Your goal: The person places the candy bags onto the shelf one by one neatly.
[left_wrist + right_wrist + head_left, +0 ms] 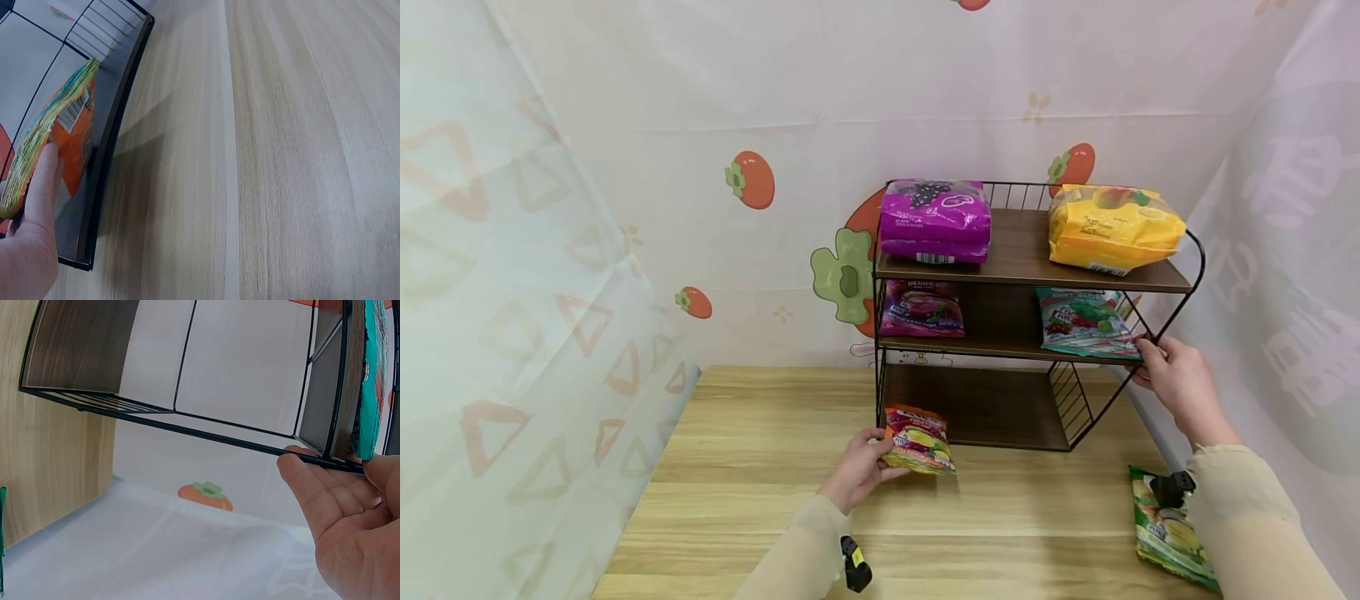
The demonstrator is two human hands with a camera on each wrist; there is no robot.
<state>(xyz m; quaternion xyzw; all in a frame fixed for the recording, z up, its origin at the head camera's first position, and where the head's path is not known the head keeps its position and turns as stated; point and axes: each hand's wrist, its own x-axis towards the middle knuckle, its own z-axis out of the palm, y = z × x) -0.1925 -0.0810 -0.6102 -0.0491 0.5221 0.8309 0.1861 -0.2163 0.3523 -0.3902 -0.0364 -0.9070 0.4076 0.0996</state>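
My left hand (859, 468) grips an orange-red candy bag (919, 442) with fruit pictures by its left side, at the front left of the bottom shelf (1000, 408). In the left wrist view the thumb lies along the bag's orange back (74, 140). My right hand (1183, 385) holds the black wire frame of the three-tier rack (206, 434) at the middle shelf's right front corner. Its thumb is close by the teal candy bag (1086, 323) standing there; whether it touches that bag is hard to tell.
A purple bag (934, 218) and a yellow bag (1112, 225) lie on the top shelf. A berry bag (922, 310) stands at the middle shelf's left. On the wooden table (760, 500), a green-yellow bag (1172, 533) lies under the right forearm. Printed cloth (700, 125) hangs behind.
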